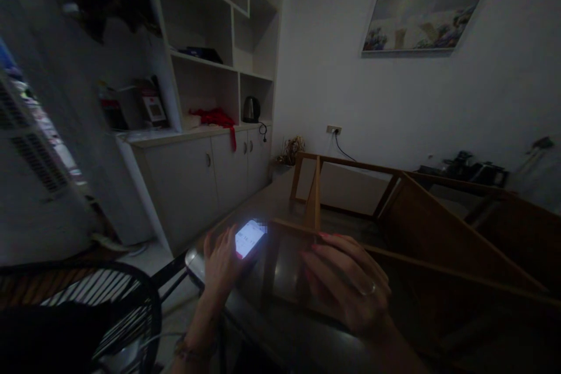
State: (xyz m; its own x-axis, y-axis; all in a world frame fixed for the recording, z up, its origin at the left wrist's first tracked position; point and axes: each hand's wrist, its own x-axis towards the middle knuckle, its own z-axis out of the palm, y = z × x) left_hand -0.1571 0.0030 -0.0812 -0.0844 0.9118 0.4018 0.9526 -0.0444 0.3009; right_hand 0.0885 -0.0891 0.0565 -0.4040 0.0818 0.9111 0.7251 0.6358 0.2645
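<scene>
My left hand (pixel 221 263) is wrapped round a phone (pixel 248 238) whose screen is lit, held just above the near left corner of a dark glass tabletop (pixel 280 272). My right hand (pixel 348 286) lies flat on the glass with its fingers stretched out toward the phone and a ring on one finger. It holds nothing. A wooden frame (pixel 313 198) stands on the table just behind both hands.
White cabinets (pixel 205 178) with open shelves stand at the left, with a kettle (pixel 251 109) and a red cloth (pixel 217 118) on the counter. A round black wire object (pixel 109 310) sits low at the left. A picture (pixel 423 11) hangs on the far wall.
</scene>
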